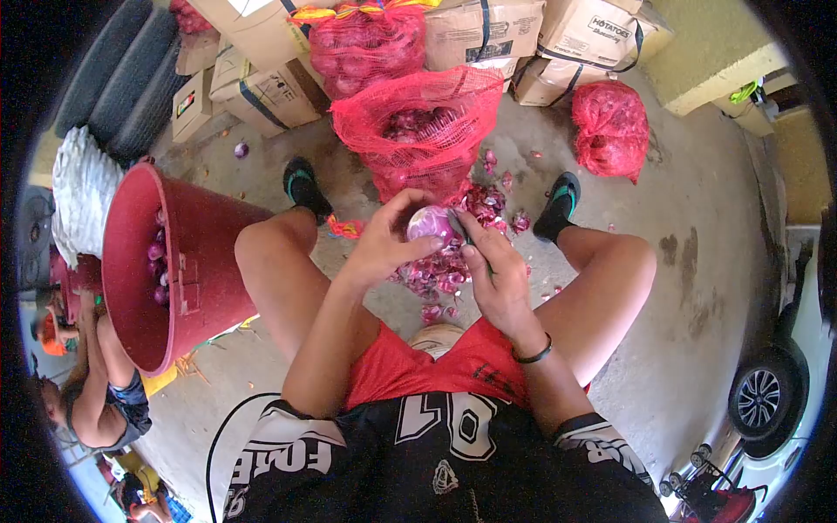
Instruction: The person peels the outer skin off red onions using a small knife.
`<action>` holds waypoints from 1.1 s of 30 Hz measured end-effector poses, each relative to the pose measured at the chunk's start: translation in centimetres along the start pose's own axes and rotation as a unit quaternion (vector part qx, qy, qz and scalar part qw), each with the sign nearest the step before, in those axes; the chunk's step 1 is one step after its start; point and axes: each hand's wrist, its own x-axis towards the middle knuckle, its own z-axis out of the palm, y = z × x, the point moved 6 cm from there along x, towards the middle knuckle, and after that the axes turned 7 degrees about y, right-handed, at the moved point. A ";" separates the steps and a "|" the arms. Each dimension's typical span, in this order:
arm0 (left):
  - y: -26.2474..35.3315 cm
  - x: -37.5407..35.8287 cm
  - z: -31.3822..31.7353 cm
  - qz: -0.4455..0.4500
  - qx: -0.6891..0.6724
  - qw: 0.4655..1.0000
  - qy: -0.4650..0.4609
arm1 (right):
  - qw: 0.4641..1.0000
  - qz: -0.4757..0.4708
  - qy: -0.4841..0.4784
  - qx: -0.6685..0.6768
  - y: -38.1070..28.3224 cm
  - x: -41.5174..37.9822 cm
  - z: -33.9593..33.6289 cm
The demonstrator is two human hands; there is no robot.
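A purple-and-white red onion (429, 225), partly peeled, sits in the fingers of my left hand (391, 240). My right hand (501, 275) is closed around a small dark knife (461, 228), its blade against the onion's right side; most of the handle is hidden in the palm. On the floor below both hands lies a heap of onion skins (445, 272). Just beyond stands an open red mesh sack (418, 166) with red onions inside. To my left a big red tub (214, 244) leans toward me, with several peeled onions (158, 261) in it.
Behind the open sack are a full mesh sack (366, 48) and cardboard boxes (488, 30). Another onion bag (609, 131) lies at right. Tires (118, 70) stand at upper left. A co-worker (105, 383) sits beyond the tub. A car wheel (760, 398) is at far right.
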 end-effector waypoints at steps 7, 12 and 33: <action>1.0 -0.5 0.7 0.024 -0.048 0.997 -0.059 | 0.991 0.045 0.069 0.104 2.6 -0.3 0.4; 0.6 -0.8 0.3 0.030 -0.223 0.974 -0.035 | 0.968 0.154 0.055 0.192 4.7 -0.2 0.0; 0.0 0.3 0.9 0.023 -0.006 1.000 -0.017 | 0.984 0.087 -0.086 0.129 1.5 0.4 -0.6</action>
